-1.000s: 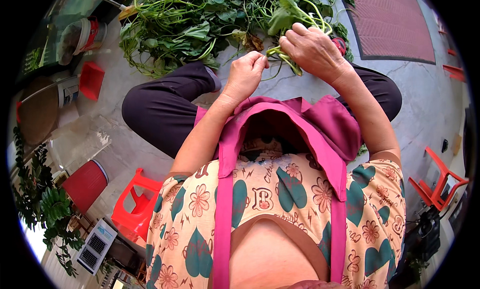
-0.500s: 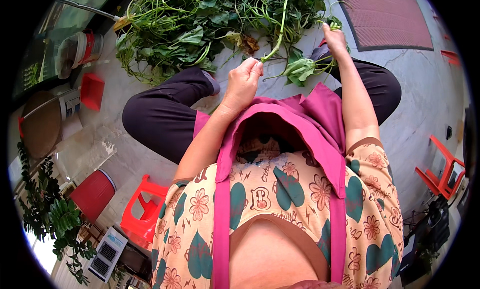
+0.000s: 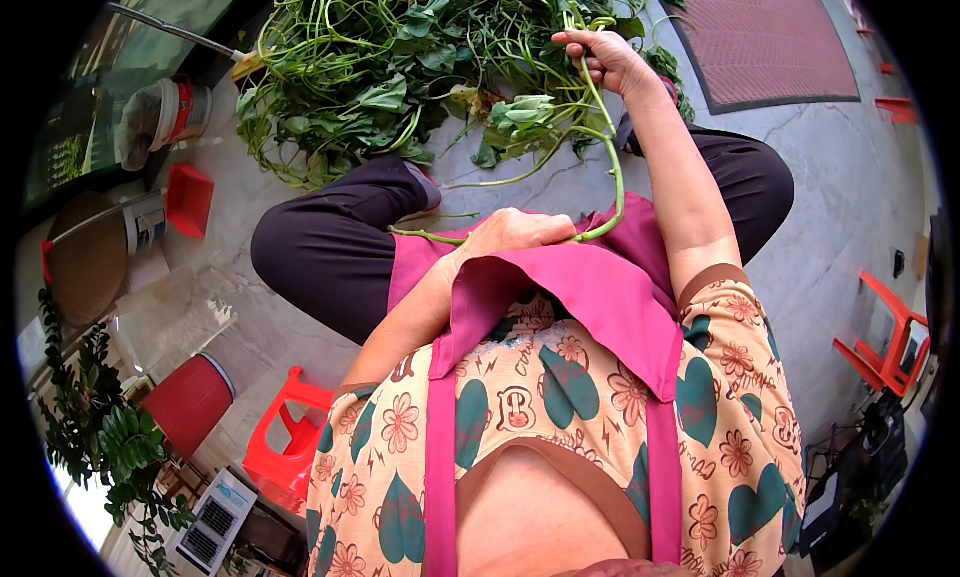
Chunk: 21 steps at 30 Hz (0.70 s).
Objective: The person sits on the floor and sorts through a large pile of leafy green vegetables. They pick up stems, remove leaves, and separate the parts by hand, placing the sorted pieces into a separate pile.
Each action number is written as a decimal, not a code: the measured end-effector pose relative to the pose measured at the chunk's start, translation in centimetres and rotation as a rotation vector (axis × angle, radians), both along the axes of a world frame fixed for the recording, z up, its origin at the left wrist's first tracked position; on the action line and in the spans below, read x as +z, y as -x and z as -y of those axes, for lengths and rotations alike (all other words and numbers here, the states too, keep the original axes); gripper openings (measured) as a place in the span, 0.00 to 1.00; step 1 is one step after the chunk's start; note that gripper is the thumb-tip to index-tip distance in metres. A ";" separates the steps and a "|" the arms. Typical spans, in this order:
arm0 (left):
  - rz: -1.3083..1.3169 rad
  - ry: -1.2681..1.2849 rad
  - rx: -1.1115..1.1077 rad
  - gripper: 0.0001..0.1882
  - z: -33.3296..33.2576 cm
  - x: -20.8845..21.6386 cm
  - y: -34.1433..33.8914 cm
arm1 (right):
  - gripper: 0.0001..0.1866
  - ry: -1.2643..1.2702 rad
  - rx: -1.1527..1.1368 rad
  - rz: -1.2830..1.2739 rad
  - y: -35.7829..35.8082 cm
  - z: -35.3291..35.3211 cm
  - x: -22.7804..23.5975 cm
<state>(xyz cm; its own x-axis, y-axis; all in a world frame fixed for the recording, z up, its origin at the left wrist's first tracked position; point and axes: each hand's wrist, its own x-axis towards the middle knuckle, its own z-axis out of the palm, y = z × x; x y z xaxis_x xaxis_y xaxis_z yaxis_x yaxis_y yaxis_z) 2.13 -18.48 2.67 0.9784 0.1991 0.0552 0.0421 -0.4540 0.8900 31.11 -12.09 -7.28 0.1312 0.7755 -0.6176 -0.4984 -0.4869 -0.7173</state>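
Note:
A long green leafy vine stem (image 3: 616,177) curves between my two hands. My left hand (image 3: 512,231) is closed around its lower end, low over the pink apron (image 3: 585,282) in my lap. At the edge of the heap, my right hand (image 3: 607,63) grips the upper part of the stem, with its fingers curled. A large heap of green leafy vines (image 3: 370,62) lies on the floor in front of my crossed legs. Some leaves (image 3: 522,115) hang on thinner stalks near the right hand, and a loose stem end pokes out past my left wrist.
A ribbed reddish mat (image 3: 765,42) lies at the far right. On the left are a white bucket (image 3: 185,112), a red dustpan (image 3: 189,199) and a red stool (image 3: 290,437). Another red stool (image 3: 885,342) stands at the right. The floor (image 3: 735,277) is grey marble.
My left hand has come down toward my lap with the stem. My right hand has moved left to the heap's edge, and the stem now bends between both hands.

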 end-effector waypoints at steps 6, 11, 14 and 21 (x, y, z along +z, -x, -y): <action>0.088 -0.018 0.204 0.07 -0.9 -0.4 -0.8 | 0.14 -0.706 -0.325 0.352 1.3 4.9 23.9; 0.067 -0.267 0.427 0.07 -4.0 -0.6 -3.4 | 0.14 -0.560 -0.281 0.594 -3.0 4.4 22.3; -0.250 -0.492 0.561 0.07 -6.3 -2.9 -1.8 | 0.14 -0.332 -0.074 0.710 -0.3 2.9 15.0; -0.119 0.135 0.811 0.13 -9.8 -7.5 1.1 | 0.15 -0.349 0.338 0.895 9.9 4.3 5.1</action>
